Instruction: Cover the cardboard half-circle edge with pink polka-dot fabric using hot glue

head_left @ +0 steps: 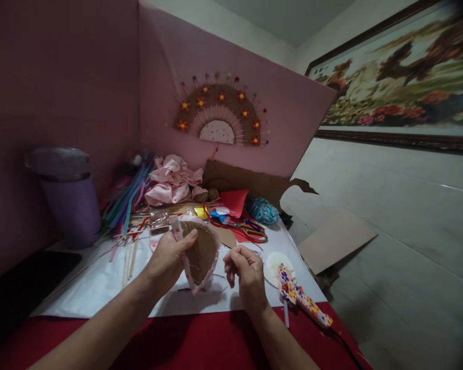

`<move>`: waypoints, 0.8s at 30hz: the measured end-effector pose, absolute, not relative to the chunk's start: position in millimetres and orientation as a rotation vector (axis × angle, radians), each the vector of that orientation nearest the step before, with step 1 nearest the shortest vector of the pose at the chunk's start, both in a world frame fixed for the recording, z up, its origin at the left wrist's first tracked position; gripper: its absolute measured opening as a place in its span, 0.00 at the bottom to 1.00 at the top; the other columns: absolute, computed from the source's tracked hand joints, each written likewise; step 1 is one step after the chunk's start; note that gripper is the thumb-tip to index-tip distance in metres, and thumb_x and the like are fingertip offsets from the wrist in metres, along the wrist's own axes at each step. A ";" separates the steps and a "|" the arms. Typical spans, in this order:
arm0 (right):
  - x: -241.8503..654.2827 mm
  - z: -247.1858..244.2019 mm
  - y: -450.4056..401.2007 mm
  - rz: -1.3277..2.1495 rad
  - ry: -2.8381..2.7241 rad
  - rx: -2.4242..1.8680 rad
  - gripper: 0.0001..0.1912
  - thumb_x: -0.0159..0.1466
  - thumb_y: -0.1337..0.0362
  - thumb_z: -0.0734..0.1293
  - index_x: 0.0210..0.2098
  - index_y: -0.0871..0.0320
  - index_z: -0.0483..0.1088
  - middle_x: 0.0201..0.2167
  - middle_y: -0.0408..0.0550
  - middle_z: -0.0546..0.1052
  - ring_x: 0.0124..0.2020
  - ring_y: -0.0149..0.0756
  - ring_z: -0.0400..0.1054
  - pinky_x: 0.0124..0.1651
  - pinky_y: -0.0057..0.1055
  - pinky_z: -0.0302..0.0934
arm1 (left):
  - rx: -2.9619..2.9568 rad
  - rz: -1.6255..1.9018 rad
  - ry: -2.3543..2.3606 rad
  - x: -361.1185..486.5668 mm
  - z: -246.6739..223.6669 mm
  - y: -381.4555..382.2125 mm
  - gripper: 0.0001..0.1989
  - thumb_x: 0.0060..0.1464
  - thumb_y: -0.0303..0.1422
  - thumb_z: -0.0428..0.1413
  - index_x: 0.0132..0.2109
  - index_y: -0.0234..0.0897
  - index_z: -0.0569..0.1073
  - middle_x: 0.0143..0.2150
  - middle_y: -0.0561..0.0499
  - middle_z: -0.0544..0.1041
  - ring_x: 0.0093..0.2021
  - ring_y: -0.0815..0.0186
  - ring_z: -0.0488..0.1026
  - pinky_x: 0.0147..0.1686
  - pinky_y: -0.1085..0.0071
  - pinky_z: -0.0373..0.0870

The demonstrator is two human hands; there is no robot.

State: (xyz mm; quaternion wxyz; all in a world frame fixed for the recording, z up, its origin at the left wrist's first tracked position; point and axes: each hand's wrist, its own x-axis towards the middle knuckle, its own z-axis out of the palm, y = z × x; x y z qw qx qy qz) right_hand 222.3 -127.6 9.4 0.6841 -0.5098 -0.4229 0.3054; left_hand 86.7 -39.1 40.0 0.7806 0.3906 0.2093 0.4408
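My left hand (172,257) grips a half-round piece of brown cardboard (200,252) by its left side, thumb on the cardboard face. Pink fabric (216,241) is folded round its curved edge. Just right of the piece is my right hand (247,270), its fingers curled together; whether anything small is between them cannot be made out. Thin strands hang between the piece and that hand. A flower-patterned glue gun (308,306) lies to the right of my right hand, beside a round pale disc (280,264).
Scissors (250,231), red paper (234,201) and blue yarn (265,210) lie behind my hands. Pink cloth (173,177), pipe cleaners (129,198) and a purple bin (71,205) stand left. A pink board (285,108) bearing a flowered cardboard arch (229,97) rises behind.
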 end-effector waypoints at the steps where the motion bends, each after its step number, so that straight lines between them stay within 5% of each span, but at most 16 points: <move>1: 222.0 9.4 -127.5 0.637 -0.961 -1.170 0.16 0.60 0.55 0.64 0.22 0.60 0.66 0.16 0.38 0.66 0.13 0.22 0.54 0.15 0.21 0.47 | 0.843 0.954 0.450 86.5 39.8 -39.4 0.16 0.38 0.32 0.68 0.36 0.31 0.75 0.30 0.48 0.79 0.31 0.66 0.74 0.33 0.72 0.70; 16: 216.8 7.1 -123.4 0.395 -1.055 -1.429 0.11 0.58 0.59 0.65 0.23 0.58 0.63 0.18 0.38 0.63 0.19 0.27 0.54 0.21 0.24 0.51 | 0.983 1.005 0.472 90.0 36.6 -46.6 0.15 0.37 0.37 0.68 0.32 0.32 0.77 0.28 0.49 0.79 0.27 0.66 0.72 0.30 0.72 0.69; 24: 216.8 5.5 -121.0 0.400 -1.050 -1.473 0.09 0.56 0.61 0.63 0.22 0.58 0.62 0.17 0.39 0.63 0.18 0.27 0.54 0.20 0.25 0.50 | 1.220 1.019 0.536 89.5 26.3 -45.8 0.13 0.44 0.39 0.64 0.36 0.34 0.79 0.32 0.48 0.80 0.31 0.64 0.74 0.33 0.70 0.70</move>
